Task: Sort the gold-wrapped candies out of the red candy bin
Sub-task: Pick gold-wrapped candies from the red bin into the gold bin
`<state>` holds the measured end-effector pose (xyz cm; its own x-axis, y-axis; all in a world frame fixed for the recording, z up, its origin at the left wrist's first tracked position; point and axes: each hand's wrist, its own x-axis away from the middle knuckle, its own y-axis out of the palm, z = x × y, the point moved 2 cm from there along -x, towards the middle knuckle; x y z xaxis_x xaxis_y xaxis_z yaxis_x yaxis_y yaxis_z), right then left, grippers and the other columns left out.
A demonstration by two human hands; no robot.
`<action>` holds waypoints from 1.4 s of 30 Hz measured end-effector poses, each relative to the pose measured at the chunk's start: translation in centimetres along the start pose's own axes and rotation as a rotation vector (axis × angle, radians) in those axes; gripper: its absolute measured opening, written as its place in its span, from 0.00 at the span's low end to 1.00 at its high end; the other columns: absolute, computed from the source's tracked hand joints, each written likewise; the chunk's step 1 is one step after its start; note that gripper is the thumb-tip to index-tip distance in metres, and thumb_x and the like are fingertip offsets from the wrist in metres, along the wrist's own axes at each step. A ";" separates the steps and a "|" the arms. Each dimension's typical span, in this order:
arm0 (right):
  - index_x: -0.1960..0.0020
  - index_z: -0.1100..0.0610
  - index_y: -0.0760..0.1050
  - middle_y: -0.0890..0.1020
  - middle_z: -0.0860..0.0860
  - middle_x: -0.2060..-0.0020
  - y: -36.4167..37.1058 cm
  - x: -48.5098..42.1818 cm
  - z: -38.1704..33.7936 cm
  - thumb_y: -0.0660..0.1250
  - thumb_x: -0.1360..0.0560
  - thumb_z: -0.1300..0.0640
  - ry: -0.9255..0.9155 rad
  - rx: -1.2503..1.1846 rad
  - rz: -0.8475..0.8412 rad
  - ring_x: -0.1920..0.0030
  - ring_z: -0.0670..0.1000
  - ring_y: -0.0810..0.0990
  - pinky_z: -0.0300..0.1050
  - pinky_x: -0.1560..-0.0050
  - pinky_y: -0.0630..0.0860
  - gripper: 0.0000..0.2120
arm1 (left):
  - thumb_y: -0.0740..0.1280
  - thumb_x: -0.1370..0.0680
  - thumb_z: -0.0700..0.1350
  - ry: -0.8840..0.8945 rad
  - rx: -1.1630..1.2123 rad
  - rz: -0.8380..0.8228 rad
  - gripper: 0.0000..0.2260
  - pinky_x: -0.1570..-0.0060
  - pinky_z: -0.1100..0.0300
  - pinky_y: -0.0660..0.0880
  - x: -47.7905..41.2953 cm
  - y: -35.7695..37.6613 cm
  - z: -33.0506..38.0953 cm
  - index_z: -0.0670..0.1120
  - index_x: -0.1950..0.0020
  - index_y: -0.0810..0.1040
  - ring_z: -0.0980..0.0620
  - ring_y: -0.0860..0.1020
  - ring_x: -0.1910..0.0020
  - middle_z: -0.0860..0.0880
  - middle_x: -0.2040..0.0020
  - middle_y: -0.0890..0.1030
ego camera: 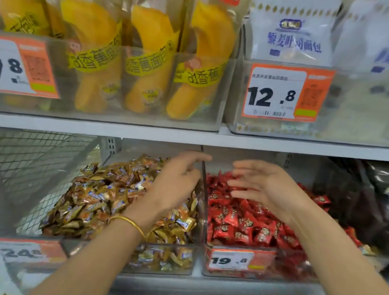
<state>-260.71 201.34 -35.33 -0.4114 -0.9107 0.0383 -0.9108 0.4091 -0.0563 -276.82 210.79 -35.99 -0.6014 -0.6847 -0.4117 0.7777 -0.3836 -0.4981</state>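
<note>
Two clear bins sit side by side on the lower shelf. The left bin [130,257] holds a heap of gold-wrapped candies [98,197]. The right bin [236,273] is filled with red-wrapped candies [247,226]; one gold-wrapped candy [369,250] lies at its right edge. My left hand [175,183], with a gold bangle on the wrist, hovers over the gold heap beside the divider wall, fingers loosely spread and blurred. My right hand [263,187] hangs over the back of the red candies, palm turned left, fingers apart, nothing in it.
The white shelf above [213,138] carries clear bins of banana-shaped bread packs [150,55] and white bread bags [292,30]. Dark packets [378,200] lie right of the red bin. A wire mesh panel [37,168] closes the left side. Price tags front each bin.
</note>
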 end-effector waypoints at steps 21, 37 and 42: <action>0.34 0.63 0.70 0.76 0.59 0.41 -18.6 -3.0 6.3 0.53 0.21 0.68 0.021 0.510 0.524 0.48 0.52 0.75 0.34 0.56 0.72 0.17 | 0.48 0.24 0.69 -0.150 -0.869 -1.093 0.29 0.28 0.42 0.43 -8.4 20.1 0.0 0.62 0.25 0.49 0.46 0.42 0.24 0.51 0.22 0.45; 0.49 0.54 0.80 0.80 0.47 0.44 -17.0 -3.7 5.2 0.56 0.21 0.67 0.324 0.579 -0.104 0.42 0.46 0.76 0.38 0.49 0.74 0.15 | 0.53 0.18 0.50 0.030 -0.619 -1.102 0.18 0.32 0.54 0.59 -9.5 21.6 1.2 0.44 0.32 0.68 0.45 0.63 0.30 0.43 0.28 0.64; 0.39 0.62 0.76 0.76 0.57 0.38 -18.0 -7.9 5.2 0.54 0.22 0.71 0.203 1.013 0.168 0.38 0.55 0.75 0.42 0.39 0.72 0.17 | 0.52 0.18 0.53 -0.047 -0.677 -1.183 0.19 0.28 0.53 0.56 -9.2 20.1 0.5 0.51 0.29 0.68 0.48 0.59 0.27 0.49 0.27 0.64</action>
<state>-240.92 200.84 -39.79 -0.6140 -0.7811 0.1140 -0.4234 0.2040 -0.8827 -255.57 209.06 -41.85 -0.8219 -0.1876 0.5378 -0.4429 -0.3832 -0.8105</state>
